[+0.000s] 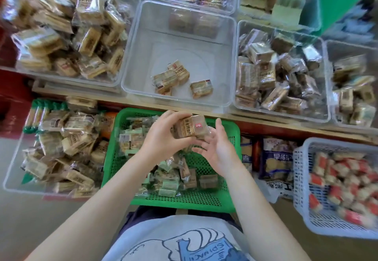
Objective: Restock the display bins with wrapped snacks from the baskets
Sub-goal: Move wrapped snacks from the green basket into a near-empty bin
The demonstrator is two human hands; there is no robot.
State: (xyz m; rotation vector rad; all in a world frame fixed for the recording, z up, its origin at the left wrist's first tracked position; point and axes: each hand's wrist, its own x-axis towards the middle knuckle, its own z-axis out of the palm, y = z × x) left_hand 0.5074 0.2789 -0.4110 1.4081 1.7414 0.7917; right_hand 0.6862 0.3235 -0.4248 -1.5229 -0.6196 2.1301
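Observation:
My left hand point(161, 136) grips a brown wrapped snack point(189, 127) above the green basket point(233, 138), which sits on my lap and holds several green and brown wrapped snacks. My right hand point(216, 150) is spread beside the snack, its fingers touching the clear wrapper's right end. Just beyond the basket stands a clear display bin point(147, 60) holding three wrapped snacks point(173, 76) near its front.
Full clear bins of wrapped snacks flank the middle bin on the left point(67, 35) and right point(282, 72). A clear tub of snacks point(57, 150) stands at lower left. A white basket point(302, 189) with red-and-white snacks stands at lower right, with blue packets point(276, 158) beside it.

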